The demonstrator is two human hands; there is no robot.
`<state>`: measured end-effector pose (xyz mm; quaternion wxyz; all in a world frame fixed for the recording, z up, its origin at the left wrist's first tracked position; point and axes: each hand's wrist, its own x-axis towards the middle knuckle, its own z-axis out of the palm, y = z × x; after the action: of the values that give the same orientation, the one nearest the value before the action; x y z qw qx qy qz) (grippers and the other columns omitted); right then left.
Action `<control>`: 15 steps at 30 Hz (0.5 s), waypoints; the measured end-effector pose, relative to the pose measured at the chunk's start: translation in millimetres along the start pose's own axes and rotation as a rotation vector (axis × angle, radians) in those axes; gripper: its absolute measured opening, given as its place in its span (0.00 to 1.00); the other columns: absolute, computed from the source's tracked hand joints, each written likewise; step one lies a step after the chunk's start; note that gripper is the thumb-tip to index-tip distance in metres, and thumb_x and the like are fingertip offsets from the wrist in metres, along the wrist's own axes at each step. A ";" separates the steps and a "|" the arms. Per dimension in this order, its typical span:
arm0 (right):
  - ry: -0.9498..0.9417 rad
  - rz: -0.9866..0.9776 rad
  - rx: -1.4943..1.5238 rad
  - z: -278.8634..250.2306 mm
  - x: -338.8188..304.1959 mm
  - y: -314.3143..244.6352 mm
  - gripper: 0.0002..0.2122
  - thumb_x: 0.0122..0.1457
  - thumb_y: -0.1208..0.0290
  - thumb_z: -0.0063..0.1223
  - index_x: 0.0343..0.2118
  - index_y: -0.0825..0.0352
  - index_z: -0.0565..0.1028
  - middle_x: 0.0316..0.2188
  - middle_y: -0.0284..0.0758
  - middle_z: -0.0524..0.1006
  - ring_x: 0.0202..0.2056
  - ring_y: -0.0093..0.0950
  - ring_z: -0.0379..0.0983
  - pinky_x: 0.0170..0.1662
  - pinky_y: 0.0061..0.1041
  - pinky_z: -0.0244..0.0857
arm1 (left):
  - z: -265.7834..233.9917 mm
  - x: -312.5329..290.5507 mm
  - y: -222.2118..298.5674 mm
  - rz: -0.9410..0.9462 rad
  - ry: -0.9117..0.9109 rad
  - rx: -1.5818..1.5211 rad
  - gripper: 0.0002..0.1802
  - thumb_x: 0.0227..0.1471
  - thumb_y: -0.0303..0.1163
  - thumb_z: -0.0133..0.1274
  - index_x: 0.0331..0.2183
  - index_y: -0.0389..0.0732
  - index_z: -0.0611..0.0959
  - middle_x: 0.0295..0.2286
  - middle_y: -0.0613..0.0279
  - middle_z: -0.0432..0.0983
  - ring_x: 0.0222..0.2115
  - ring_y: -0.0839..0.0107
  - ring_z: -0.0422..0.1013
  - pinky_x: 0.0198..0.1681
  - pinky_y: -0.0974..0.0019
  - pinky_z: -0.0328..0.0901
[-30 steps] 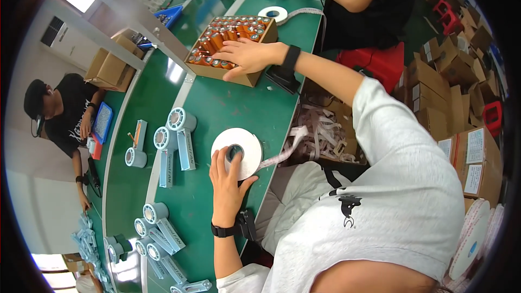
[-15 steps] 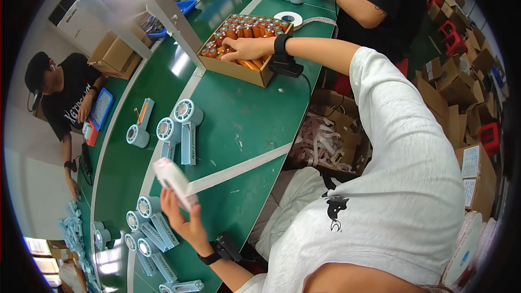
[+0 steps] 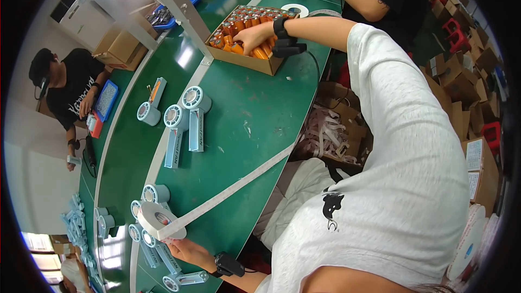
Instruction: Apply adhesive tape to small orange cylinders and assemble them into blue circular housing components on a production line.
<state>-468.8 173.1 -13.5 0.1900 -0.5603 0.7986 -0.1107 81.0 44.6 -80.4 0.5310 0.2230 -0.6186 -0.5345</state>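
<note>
My left hand (image 3: 191, 253) is closed on the lower edge of a white roll of tape (image 3: 145, 223), its hollow core facing up. From the roll a loose pale strip (image 3: 233, 187) runs to the table's near edge on the right. At the far side, my right hand (image 3: 255, 38) reaches into an open cardboard box (image 3: 244, 62) full of orange-wrapped cylindrical battery cells (image 3: 260, 53). Its fingers curl down among the cells, tips hidden, so what they grip cannot be made out. Light-blue handheld fan bodies (image 3: 196, 130) lie on the green table, several beneath and beside the roll.
A pale post (image 3: 187, 32) stands beside the box. Another tape roll (image 3: 296, 9) lies behind it. A carton of scrap strips (image 3: 325, 130) sits below the table edge. One co-worker (image 3: 76, 92) is across the table at left, another (image 3: 396, 0) at the far right.
My left hand has come down and nearer with the tape roll, which has turned to show its core. The strip has shifted along. My right hand stays in the box, its fingers deeper among the cells.
</note>
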 end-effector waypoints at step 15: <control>0.923 -0.040 0.164 18.7 -18.7 -12.2 0.17 0.45 0.60 0.53 0.27 0.74 0.73 0.26 0.42 0.75 0.30 0.35 0.71 0.34 0.30 0.63 | 4.6 3.4 5.0 -0.012 0.007 -0.050 0.28 0.55 0.37 0.44 0.52 0.29 0.61 0.49 0.52 0.62 0.50 0.64 0.59 0.54 0.59 0.53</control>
<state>-444.8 187.1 -22.3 -0.1436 -0.4510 0.7773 -0.4145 77.1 45.3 -73.9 0.5354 0.2153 -0.6019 -0.5520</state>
